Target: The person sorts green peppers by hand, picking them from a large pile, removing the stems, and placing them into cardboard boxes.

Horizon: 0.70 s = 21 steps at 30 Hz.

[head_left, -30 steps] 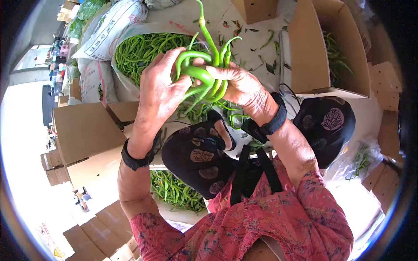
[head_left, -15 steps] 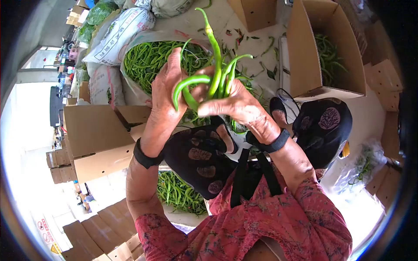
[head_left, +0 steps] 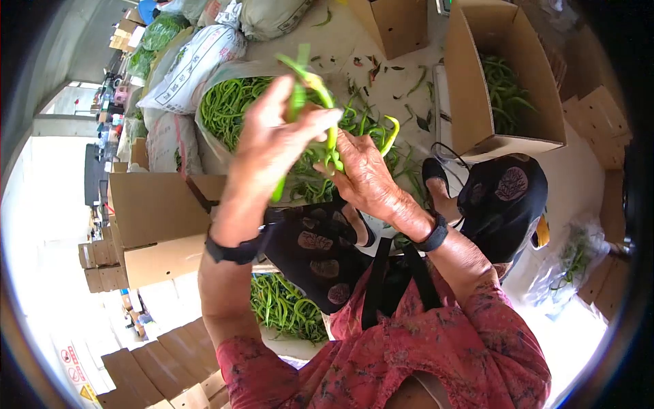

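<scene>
Long green chili peppers (head_left: 332, 140) are held between my two hands, above the pile on the floor. My left hand (head_left: 267, 140), smeared by motion, is closed on some of them, with its thumb against an upright one. A pepper tip pokes out below that hand. My right hand (head_left: 371, 176) is closed around the lower ends of several peppers, and one curved pepper (head_left: 390, 135) sticks out past its fingers. Behind my left hand lies an open plastic sack (head_left: 204, 126) full of green chili peppers (head_left: 231, 102). Loose peppers (head_left: 315, 189) lie below my hands.
An open carton (head_left: 470, 82) with peppers inside stands at the right. Another open cardboard box (head_left: 160, 211) is at my left, and a heap of peppers (head_left: 286, 307) lies beside my leg. Filled white sacks (head_left: 194, 68) line the back left. Leaf scraps (head_left: 422, 119) litter the floor.
My left hand has swung across toward my right hand and now grips peppers. The peppers that fanned upward from my right hand now sit lower and closer between both hands.
</scene>
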Each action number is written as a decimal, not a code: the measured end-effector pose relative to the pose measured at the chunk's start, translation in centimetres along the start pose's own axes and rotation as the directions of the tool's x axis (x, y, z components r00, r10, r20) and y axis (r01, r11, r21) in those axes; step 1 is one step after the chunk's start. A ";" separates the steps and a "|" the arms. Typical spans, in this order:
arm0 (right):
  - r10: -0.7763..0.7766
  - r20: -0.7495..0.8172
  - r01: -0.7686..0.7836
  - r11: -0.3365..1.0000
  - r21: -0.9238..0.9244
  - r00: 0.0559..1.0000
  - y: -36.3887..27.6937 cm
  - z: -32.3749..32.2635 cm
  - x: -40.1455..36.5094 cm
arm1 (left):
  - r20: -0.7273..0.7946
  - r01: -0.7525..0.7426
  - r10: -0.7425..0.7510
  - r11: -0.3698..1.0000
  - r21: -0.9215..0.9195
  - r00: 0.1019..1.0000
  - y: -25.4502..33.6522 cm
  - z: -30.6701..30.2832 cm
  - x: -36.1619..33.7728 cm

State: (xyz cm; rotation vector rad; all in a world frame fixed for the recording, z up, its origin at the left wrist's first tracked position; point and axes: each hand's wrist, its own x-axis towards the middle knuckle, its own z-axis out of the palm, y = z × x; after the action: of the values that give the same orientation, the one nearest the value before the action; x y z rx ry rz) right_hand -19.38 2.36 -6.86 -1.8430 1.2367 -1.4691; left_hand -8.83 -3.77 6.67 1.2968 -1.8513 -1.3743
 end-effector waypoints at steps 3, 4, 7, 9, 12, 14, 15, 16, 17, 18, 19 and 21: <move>0.022 0.015 -0.019 0.986 -0.164 1.000 0.1 -0.7 -0.5 | 0.024 -0.041 0.039 0.998 0.050 0.999 -1.3 0.2 1.0; 0.057 0.022 -0.049 0.968 -0.247 0.998 0.4 -1.0 -0.6 | -0.008 -0.033 0.033 0.999 -0.018 0.999 -1.7 0.0 1.0; -0.030 0.007 0.030 0.898 -0.439 1.000 0.4 -2.2 0.1 | -0.009 -0.023 0.022 0.982 -0.187 1.000 -2.3 -1.3 0.5; -0.117 -0.005 0.090 0.787 -0.610 0.993 0.0 -2.5 0.7 | -0.016 -0.081 0.081 0.926 -0.368 0.997 -3.0 -1.3 0.1; -0.196 -0.073 0.104 0.756 -0.646 0.978 0.2 -2.0 0.9 | 0.011 -0.101 0.123 0.858 -0.503 0.992 -4.1 -0.7 -0.4; -0.130 0.050 0.129 0.732 -0.669 0.990 -1.0 -2.6 0.6 | 0.004 -0.107 0.130 0.834 -0.541 0.991 -4.2 -0.4 -0.5; -0.165 0.031 0.146 0.745 -0.651 0.986 -0.9 -2.2 0.4 | -0.022 -0.126 0.130 0.891 -0.436 0.991 -4.2 -0.6 -0.6; -0.201 0.012 0.163 0.759 -0.630 0.980 -0.8 -1.8 0.3 | -0.049 -0.140 0.131 0.936 -0.322 0.990 -4.2 -0.7 -0.7; -0.155 0.068 0.165 0.787 -0.595 0.986 -1.1 -1.8 0.2 | -0.094 -0.165 0.144 0.949 -0.268 0.985 -4.3 -0.5 -0.5; -0.156 0.069 0.166 0.789 -0.591 0.985 -1.1 -1.8 0.2 | -0.097 -0.163 0.142 0.950 -0.265 0.985 -4.2 -0.6 -0.6; -0.176 0.080 0.192 0.839 -0.510 0.981 -1.0 -1.8 0.3 | -0.138 -0.153 0.115 0.938 -0.312 0.984 -4.0 -0.7 -0.6; -0.149 0.147 0.190 0.927 -0.323 0.978 -1.2 -2.2 0.4 | -0.282 -0.155 0.043 0.910 -0.385 0.958 -2.9 -0.9 -0.6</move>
State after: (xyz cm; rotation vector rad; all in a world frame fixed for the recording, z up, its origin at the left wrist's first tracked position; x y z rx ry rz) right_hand -20.97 2.99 -4.99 -2.2795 1.3638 -1.2684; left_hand -6.69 -3.81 4.48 1.0930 -1.3431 -1.3595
